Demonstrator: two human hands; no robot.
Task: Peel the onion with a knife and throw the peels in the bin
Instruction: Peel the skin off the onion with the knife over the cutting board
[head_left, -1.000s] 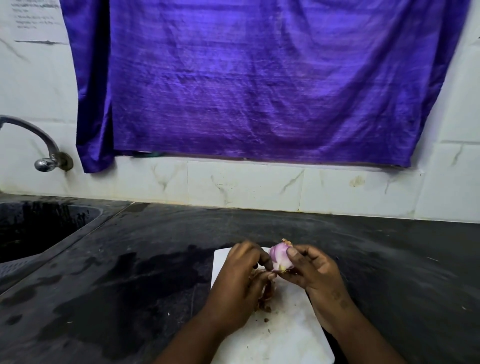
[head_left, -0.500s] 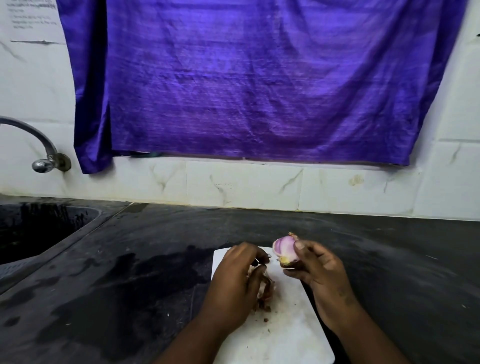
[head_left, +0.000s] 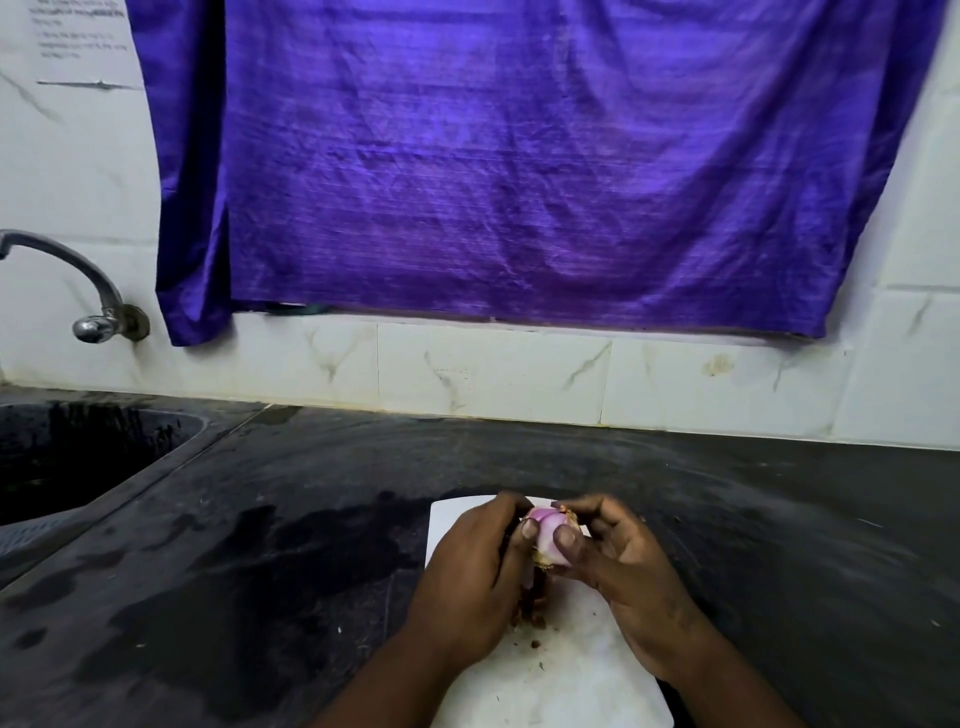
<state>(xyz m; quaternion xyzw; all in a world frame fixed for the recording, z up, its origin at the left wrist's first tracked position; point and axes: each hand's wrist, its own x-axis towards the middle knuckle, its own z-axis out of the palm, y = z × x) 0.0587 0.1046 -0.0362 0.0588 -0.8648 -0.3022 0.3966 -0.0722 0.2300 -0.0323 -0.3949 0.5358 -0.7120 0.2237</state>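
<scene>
Violet cloth (head_left: 519, 171) over white tiles (head_left: 493, 374), a pink onion (head_left: 549, 538) above a white cutting board (head_left: 566, 675).
The cloth is deep purple-blue, ribbed with fine horizontal weave lines; the tiles carry thin grey-brown marble veins and one yellowish stain. The onion is pale pink-purple with whitish streaks and a tan root end; the peels (head_left: 535, 608) are reddish brown, with brown specks across the board. The counter (head_left: 260, 571) is dark grey, blotched with blacker wet patches. The sink (head_left: 78, 452) is black, the tap (head_left: 93, 291) silver.

Kitchen — sink (head_left: 171, 441), tap (head_left: 93, 291), tiled wall (head_left: 493, 374), dark counter (head_left: 727, 493).
</scene>
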